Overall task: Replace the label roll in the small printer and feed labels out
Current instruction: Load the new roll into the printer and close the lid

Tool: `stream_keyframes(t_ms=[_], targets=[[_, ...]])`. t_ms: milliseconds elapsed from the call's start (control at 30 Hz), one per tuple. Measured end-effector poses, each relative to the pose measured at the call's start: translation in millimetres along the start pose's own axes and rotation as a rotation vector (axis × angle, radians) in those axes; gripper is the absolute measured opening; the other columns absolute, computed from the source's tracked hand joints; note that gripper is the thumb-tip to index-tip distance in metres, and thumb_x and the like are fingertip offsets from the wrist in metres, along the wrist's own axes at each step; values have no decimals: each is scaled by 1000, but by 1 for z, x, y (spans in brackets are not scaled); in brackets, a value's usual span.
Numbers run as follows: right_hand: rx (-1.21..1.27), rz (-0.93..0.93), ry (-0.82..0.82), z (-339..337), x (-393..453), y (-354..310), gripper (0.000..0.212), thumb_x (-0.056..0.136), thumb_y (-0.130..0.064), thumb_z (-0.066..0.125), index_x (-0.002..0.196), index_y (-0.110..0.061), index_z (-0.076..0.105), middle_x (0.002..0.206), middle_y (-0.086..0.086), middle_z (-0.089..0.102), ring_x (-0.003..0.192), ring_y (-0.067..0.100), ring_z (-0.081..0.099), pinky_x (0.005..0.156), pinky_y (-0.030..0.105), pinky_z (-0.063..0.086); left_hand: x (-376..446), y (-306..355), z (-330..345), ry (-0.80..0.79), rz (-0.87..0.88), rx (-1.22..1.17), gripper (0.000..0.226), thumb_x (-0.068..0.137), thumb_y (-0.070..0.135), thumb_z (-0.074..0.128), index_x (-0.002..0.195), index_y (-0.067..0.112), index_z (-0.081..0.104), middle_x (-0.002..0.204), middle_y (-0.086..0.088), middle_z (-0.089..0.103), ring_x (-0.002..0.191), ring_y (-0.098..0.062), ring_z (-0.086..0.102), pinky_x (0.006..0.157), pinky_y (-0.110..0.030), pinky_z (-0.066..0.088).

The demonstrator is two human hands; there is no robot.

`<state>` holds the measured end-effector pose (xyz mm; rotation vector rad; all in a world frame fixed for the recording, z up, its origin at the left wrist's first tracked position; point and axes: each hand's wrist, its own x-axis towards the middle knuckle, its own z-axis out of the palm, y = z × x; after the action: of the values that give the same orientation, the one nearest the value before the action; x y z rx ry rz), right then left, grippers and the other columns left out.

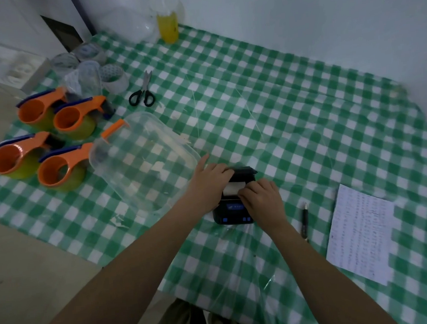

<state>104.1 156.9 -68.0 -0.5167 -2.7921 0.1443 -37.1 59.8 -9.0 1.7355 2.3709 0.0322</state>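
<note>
I see the small black printer (232,206) sitting near the desk's (304,105) near edge, roughly midway along it, on the green-and-white checked cloth under clear plastic sheeting. Its lid stands open at the far side, and a white label roll (234,187) lies in the open compartment. My left hand (209,177) rests on the printer's left far side, the fingers (227,171) curled over the edge of the opening beside the roll, the index finger stretched out toward the clear plastic container (144,159). My right hand (261,199) lies over the printer's right side, its fingers bent down on the roll's right end; I cannot tell whether they pinch it or only press on it. The printer's front panel shows a lit blue screen and small blue buttons.

To the right of the printer, near the desk's near edge, a pen (305,222) lies beside a printed sheet of paper (361,232). Four orange tape dispensers (51,137) crowd the left edge, with clear tape rolls (92,66) beyond them toward the far left corner. Black-handled scissors (143,90) lie just right of those rolls, and a yellow bottle (168,26) stands at the far edge.
</note>
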Motion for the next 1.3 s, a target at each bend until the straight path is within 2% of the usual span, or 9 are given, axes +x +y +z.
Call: stream_keyframes(t_ms=[133, 267, 367, 467, 600, 767, 967, 1133, 1300], targets=[[-26, -14, 40, 4, -5, -2, 15, 83, -23, 55, 73, -17, 65, 73, 3, 60, 68, 20, 46, 62, 27, 25, -8, 1, 10, 51, 77, -81, 49, 68, -3, 69, 115, 5, 58, 117, -14, 62, 107, -31, 60, 105, -41, 42], [-11, -22, 67, 6, -14, -2, 5, 80, -18, 64, 77, -15, 64, 79, 5, 60, 74, 20, 40, 65, 28, 28, -21, 6, 12, -80, 19, -182, 54, 82, -3, 53, 134, 3, 39, 137, -15, 43, 122, -31, 43, 98, -34, 43], [-11, -24, 81, 4, -17, -4, 8, 81, -20, 61, 79, -15, 66, 91, 8, 64, 84, 20, 43, 73, 28, 32, -30, 8, 18, 51, 41, -183, 60, 65, -9, 70, 122, -4, 52, 117, -23, 58, 100, -39, 59, 78, -36, 56], [-9, -26, 78, 3, -16, -4, 7, 79, -21, 63, 80, -15, 67, 102, 9, 66, 95, 21, 44, 80, 31, 34, -33, 9, 22, 7, 15, -211, 60, 65, -10, 70, 123, -4, 52, 118, -24, 57, 101, -41, 57, 75, -40, 57], [22, -26, 72, 1, -15, -3, 5, 75, -18, 68, 78, -14, 67, 102, 7, 63, 98, 22, 45, 82, 31, 35, -36, 9, 24, 14, 10, -160, 62, 48, -1, 83, 106, 3, 64, 99, -15, 67, 80, -31, 67, 51, -26, 56], [78, -38, 46, 3, -14, -2, 10, 81, -18, 60, 77, -12, 67, 102, 10, 67, 103, 21, 46, 86, 31, 38, -36, 6, 32, 25, -2, -177, 51, 55, 3, 82, 104, 9, 68, 115, -10, 69, 102, -28, 68, 69, -32, 62], [91, -54, -8, 2, -16, 0, 7, 75, -12, 71, 79, -11, 66, 97, 9, 67, 98, 21, 51, 84, 30, 41, -36, 9, 38, 84, -58, -348, 35, 71, 0, 69, 105, 5, 68, 115, -12, 70, 106, -29, 66, 78, -35, 58], [146, -48, -59, 1, -13, 0, 3, 78, -12, 67, 80, -11, 65, 92, 7, 67, 88, 24, 61, 82, 28, 39, -35, 9, 41, 55, -110, -434, 39, 88, 5, 49, 127, 8, 54, 140, -6, 52, 130, -22, 46, 104, -32, 41], [223, -24, -99, -2, -11, 0, 14, 84, -17, 54, 80, -11, 65, 88, 6, 67, 80, 22, 62, 78, 26, 42, -34, 9, 42, -8, -150, -450, 46, 91, 8, 47, 136, 11, 42, 147, -3, 43, 134, -20, 39, 110, -28, 33]])
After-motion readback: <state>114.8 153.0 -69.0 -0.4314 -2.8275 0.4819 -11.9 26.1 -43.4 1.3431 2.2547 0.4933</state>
